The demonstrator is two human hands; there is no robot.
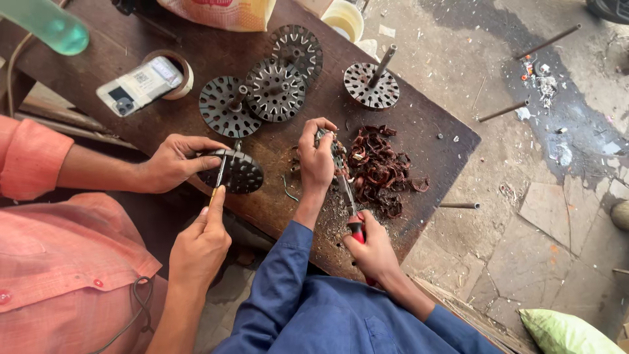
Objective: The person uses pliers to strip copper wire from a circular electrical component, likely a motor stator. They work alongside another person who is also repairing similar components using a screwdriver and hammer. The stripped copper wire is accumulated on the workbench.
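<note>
Left hand [317,160], blue sleeve, centre of frame: fingers closed round a small dark metal part with wire on it [336,149], held just above the brown wooden table [432,141]. Exact shape of the part can't be told, mostly hidden by the fingers.

Right hand [375,254], lower centre: clamped on the red handle of a slim metal hand tool [350,210], with the shaft running up to the held part. Tip hidden; tool type unclear.

Just right of both hands: a loose pile of reddish-brown stripped copper wire [383,172] lying on the table, with fine scraps spread under it.

Left of centre: a co-worker in a salmon shirt. One hand [171,162] steadies a dark slotted round metal disc [241,173] at the table edge. The other hand [202,244] pinches a thin yellow-handled tool [218,180] set against that disc.

Upper centre: three more slotted discs [275,88] overlapping, and a fourth with an upright steel shaft [372,85] standing apart to the right.

Upper left: a white phone [139,84] resting on a roll of tape.
</note>
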